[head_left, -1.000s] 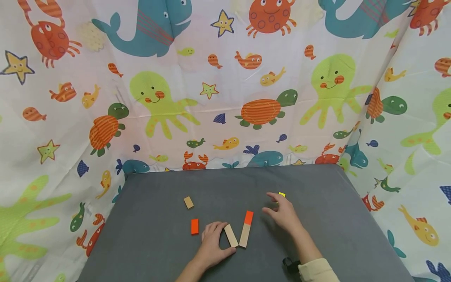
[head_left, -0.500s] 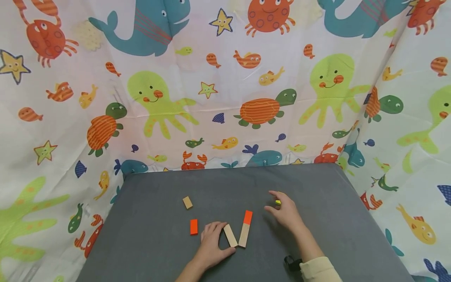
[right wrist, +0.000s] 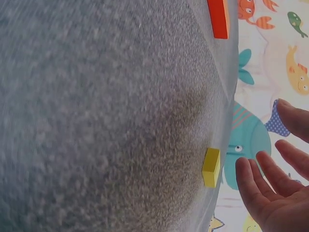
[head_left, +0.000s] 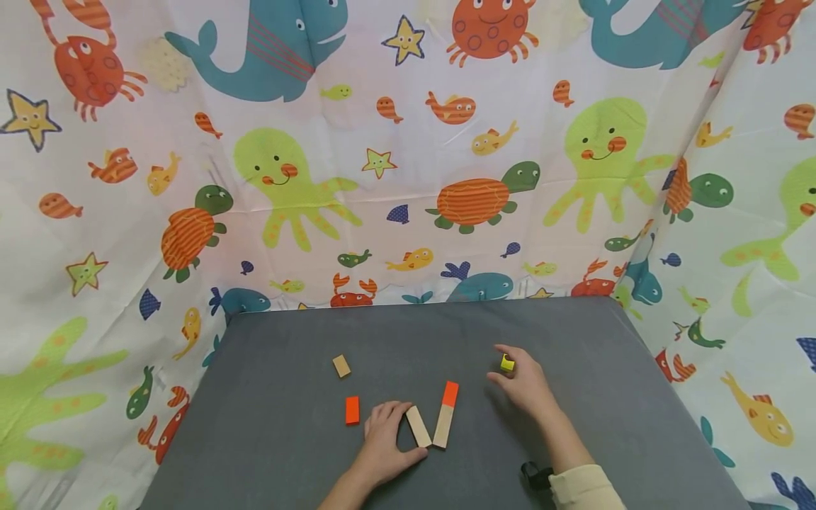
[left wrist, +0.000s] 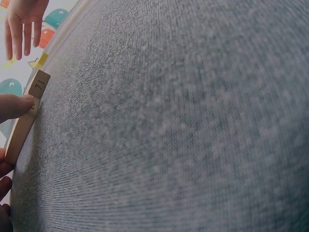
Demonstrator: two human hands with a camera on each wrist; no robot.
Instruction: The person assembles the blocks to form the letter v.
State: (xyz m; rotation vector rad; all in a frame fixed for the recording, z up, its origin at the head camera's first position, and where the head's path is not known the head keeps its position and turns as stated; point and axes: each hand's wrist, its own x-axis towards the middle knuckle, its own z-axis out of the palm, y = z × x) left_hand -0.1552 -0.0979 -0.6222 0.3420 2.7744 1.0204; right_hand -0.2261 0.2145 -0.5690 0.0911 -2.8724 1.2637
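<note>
I've got the yellow block (head_left: 507, 363) on the far right part of the grey cloth: small, rectangular, bright on one face and duller on another in my right wrist view. From the head, it shows in the gap between thumb and fingers, partly covered.

Over to the right hand (head_left: 525, 379): thumb and fingers spread well apart, gently bent, and in the right wrist view I see clear space between the fingertips and that block. It hovers and grips nothing.

Left hand (head_left: 382, 435), and I see a pinch: thumb at the near end of the long wooden block (head_left: 418, 426), a fingertip at the far end. My left wrist view has the thumb hiding part of some dark printed marks.

Just beside, a second wooden block (head_left: 444, 426) meets it at the near end, the two making a narrow V; an orange block (head_left: 450, 393) carries on that right arm, end against end. This V lies between the two hands.

Off left I have an orange-red block (head_left: 353, 410) near the left fingers, and beyond it a small wooden block (head_left: 341, 365), lying aslant. A black strap (head_left: 537, 476) hangs near the cream sleeve (head_left: 585, 487) on the right.
</note>
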